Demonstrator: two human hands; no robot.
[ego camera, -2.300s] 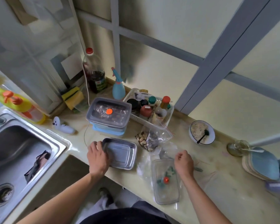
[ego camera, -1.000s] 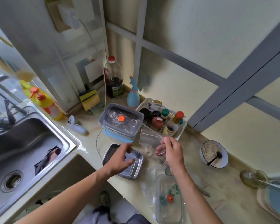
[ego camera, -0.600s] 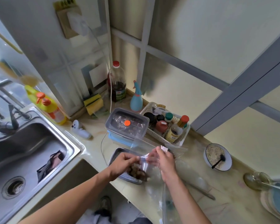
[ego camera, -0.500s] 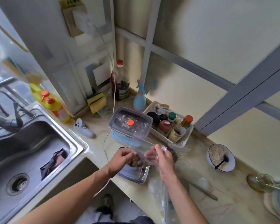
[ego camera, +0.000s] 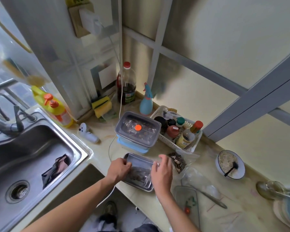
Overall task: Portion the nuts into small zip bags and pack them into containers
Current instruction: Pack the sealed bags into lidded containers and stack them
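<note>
Step in hand: laying a filled small zip bag (ego camera: 139, 171) of nuts flat inside the open metal container (ego camera: 137, 185) at the front edge of the surface (ego camera: 241, 213).
Left hand (ego camera: 118, 169): fingers curled, pinching the bag's left edge at the container's near-left rim.
Right hand (ego camera: 162, 171): fingers loosely bent, holding the bag's right edge; whether it pinches or only presses cannot be told.
Task's thing: the bag lies inside the container, its dark nuts gathered toward the near side; the large bag of nuts (ego camera: 178, 162) lies just right of the right hand.
Finished stack: a lidded container (ego camera: 137, 129) with an orange valve stands just behind, on a blue one.
Spare lid (ego camera: 187, 203): clear, on the surface to the right, beside a knife (ego camera: 213, 199).
Doing it well: spread the nuts evenly, press out air, keep the zip edge inside the rim so the lid seats.
Writing: the dark bottle (ego camera: 126, 84) carries a green label, text unreadable; no other lettering is legible.
</note>
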